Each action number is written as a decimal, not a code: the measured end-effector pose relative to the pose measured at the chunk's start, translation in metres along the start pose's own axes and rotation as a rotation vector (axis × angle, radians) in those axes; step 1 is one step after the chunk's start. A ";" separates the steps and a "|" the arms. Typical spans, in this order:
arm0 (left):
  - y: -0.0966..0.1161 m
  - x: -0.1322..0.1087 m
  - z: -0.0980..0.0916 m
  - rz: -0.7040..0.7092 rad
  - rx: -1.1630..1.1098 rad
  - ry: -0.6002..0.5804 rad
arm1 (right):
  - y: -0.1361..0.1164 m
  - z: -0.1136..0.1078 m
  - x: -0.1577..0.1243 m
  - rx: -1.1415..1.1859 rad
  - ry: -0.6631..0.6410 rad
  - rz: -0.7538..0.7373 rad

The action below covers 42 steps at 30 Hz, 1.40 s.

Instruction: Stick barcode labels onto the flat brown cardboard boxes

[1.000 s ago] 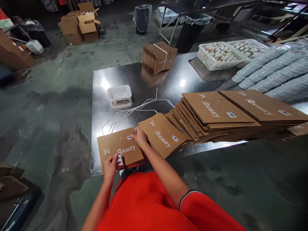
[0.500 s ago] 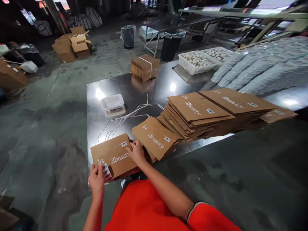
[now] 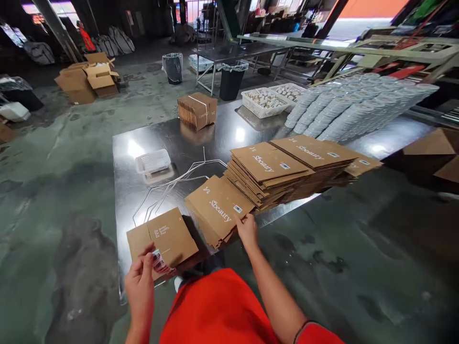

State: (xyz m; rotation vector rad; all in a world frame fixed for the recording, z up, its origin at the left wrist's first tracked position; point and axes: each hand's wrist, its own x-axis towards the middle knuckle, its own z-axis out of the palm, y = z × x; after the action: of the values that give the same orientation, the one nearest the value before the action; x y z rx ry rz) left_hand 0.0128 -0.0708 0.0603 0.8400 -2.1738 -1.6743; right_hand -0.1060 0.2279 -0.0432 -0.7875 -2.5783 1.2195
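A dim warehouse with a stained grey-green concrete floor (image 3: 68, 191) holds a large steel table (image 3: 124, 200) whose bare top shines under the lights. Open cardboard boxes (image 3: 86, 79) stand on the floor far left, and two lined bins (image 3: 231, 81) stand beyond the table. Long rows of stacked pale bowls (image 3: 344, 107) and white crates (image 3: 263, 102) fill the far right of the table. A strapped carton bundle (image 3: 197, 111) sits at the far edge, and a small white perforated basket (image 3: 152, 161) and bent white wire (image 3: 172, 184) lie mid-table.

A flat kraft carton (image 3: 168, 239) lies at the near left corner of the table, its long axis angled from near left to far right. Its printed side faces up. The left hand (image 3: 139, 282) is just over its near corner, thumb and fingers pressed together, pinching a small red-and-white packet (image 3: 159, 263). The right hand (image 3: 247, 230) sits at the near edge of a low stack of Sbeauty cartons (image 3: 215, 210), its fingertips (image 3: 238, 219) touching it; whether it grips, I cannot tell.
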 end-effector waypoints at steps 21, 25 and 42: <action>0.004 -0.015 0.019 -0.140 -0.301 -0.239 | -0.128 0.022 -0.141 0.620 -1.070 -0.103; -0.004 -0.015 0.023 -0.154 -0.278 -0.192 | -0.125 0.025 -0.142 0.535 -1.065 -0.139; -0.034 -0.008 0.018 -0.350 -0.347 -0.161 | -0.103 0.106 -0.066 0.273 -0.661 -0.317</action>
State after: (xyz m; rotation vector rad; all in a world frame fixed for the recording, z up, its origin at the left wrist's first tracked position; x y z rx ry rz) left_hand 0.0190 -0.0571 0.0237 1.0567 -1.8194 -2.2763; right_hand -0.1302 0.0687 -0.0294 0.1116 -2.7405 1.8967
